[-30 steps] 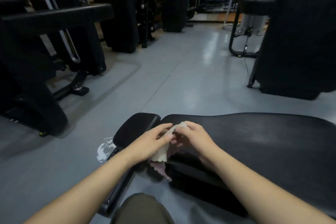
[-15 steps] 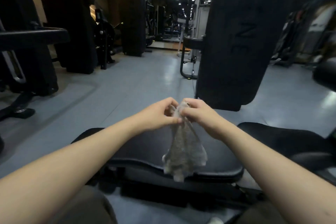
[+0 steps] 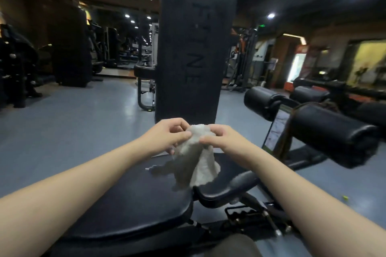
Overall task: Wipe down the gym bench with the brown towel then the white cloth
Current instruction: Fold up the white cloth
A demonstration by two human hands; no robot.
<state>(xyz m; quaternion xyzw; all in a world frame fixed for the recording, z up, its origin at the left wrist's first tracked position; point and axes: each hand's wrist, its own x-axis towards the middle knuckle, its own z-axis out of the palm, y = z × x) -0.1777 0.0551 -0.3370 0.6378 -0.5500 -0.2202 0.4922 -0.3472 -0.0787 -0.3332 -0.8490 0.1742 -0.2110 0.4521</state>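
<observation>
A pale, crumpled cloth hangs in the air above the black padded gym bench. My left hand pinches its top edge from the left, and my right hand pinches it from the right, fingertips almost meeting. The cloth droops down to just above the gap between the long pad and the smaller seat pad. Its colour reads as greyish white in this dim light. No second cloth is in view.
A tall black upright pad stands straight ahead behind the bench. Black foam leg rollers jut out at the right, with a screen beside them. Dark gym machines line the left; grey floor lies between.
My view has swung up and to the right. Both hands have lifted the cloth off the bench end and hold it higher, spread a little wider, over the pad.
</observation>
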